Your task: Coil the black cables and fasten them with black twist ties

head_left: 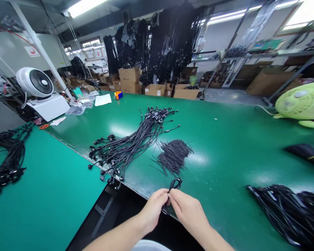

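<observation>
A coiled black cable (176,183) is pinched between my two hands at the near edge of the green table. My left hand (156,206) grips it from the left, and my right hand (186,206) closes on it from the right, fingertips meeting. The cable's loop sticks out beyond my fingers; one end (164,210) hangs below them. Whether a tie is around the coil is hidden by my fingers. Just past my hands lies a pile of short black twist ties or similar thin strips (174,156). Left of it spreads a bundle of uncoiled black cables (136,139) with connectors at both ends.
Coiled cables (290,209) are heaped at the right, near a dark pouch-like item (306,155) and a lime-green fan (300,101). More cables (9,157) lie at far left. A tape roll (118,95), paper (103,99) and white fan (35,82) stand farther back. A gap separates the tables.
</observation>
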Available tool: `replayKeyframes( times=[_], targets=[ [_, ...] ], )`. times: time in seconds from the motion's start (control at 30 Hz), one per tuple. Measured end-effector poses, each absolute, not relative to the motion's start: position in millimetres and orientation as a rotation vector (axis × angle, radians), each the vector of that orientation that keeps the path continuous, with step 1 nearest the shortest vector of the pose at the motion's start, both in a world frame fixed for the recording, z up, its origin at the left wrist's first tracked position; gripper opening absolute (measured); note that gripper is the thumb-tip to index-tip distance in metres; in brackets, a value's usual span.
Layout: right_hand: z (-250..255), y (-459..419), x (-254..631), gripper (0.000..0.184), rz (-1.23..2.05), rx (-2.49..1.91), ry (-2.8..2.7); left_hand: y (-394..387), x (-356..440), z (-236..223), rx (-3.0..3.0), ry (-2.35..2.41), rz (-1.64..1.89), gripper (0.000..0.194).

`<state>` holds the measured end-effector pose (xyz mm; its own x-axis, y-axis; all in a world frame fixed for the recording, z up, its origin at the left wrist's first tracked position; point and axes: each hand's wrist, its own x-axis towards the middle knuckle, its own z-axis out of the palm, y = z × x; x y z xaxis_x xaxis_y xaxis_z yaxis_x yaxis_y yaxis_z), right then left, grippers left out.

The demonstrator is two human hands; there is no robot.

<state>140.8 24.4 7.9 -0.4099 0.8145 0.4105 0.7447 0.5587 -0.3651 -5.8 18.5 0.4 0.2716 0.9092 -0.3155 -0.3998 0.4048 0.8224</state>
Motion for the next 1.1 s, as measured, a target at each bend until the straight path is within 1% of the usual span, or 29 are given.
replayKeyframes(
  times=[0.1, 0.2, 0.23, 0.27, 0.33, 0.4, 0.5, 0.6, 0.7, 0.8, 0.87, 0.93, 1.03, 1.1],
  targets=[
    [5.6, 9.8, 143.0, 0.036, 0.573, -1.381, -1.974, 24.2, -10.3, 2.7, 0.821, 0.833, 0.967, 0.031],
    [7.0, 6.9, 147.5, 0.049, 0.880, -1.391, -1.810, 27.2, -17.6, 10.7, 1.066, 0.841, 0.947, 0.014],
    [7.9, 8.1, 149.6, 0.052, 0.926, -1.403, -1.785, 26.7, -19.9, 13.5, 1.190, 0.856, 0.923, 0.014],
    [9.1, 9.7, 151.8, 0.055, 0.947, -1.420, -1.771, 25.3, -21.9, 15.7, 1.334, 0.861, 0.896, 0.020],
    [12.1, 12.0, 155.9, 0.057, 0.924, -1.467, -1.756, 21.1, -24.8, 16.6, 1.551, 0.849, 0.834, 0.032],
    [16.3, 10.8, 157.6, 0.057, 0.864, -1.493, -1.758, 17.7, -26.2, 12.8, 1.571, 0.840, 0.786, 0.036],
    [22.8, 2.5, 153.0, 0.053, 0.824, -1.441, -1.842, 18.9, -27.8, 5.5, 1.430, 0.908, 0.768, 0.027],
    [22.6, -4.5, 144.4, 0.047, 0.854, -1.340, -1.990, 25.3, -32.1, 9.0, 1.331, 0.934, 0.811, 0.019],
    [11.7, -2.6, 143.0, 0.044, 0.917, -1.334, -2.032, 27.7, -38.1, 22.2, 1.242, 0.901, 0.906, 0.022],
    [-1.8, 6.5, 152.2, 0.047, 0.907, -1.404, -1.975, 21.4, -38.8, 26.9, 1.419, 0.797, 0.882, 0.027],
    [-5.5, 13.0, 160.0, 0.048, 0.811, -1.445, -1.943, 16.4, -34.4, 20.5, 1.590, 0.735, 0.821, 0.029],
    [-1.8, 16.7, 164.3, 0.044, 0.663, -1.457, -1.949, 15.0, -28.4, 10.7, 1.634, 0.750, 0.807, 0.028],
    [15.2, 13.5, 160.2, 0.040, 0.419, -1.405, -1.989, 18.7, -23.9, 3.2, 1.474, 0.838, 0.805, 0.019],
    [29.0, 7.4, 153.0, 0.039, 0.334, -1.357, -1.991, 20.1, -25.3, 5.2, 1.309, 0.851, 0.777, 0.017]
  ],
)
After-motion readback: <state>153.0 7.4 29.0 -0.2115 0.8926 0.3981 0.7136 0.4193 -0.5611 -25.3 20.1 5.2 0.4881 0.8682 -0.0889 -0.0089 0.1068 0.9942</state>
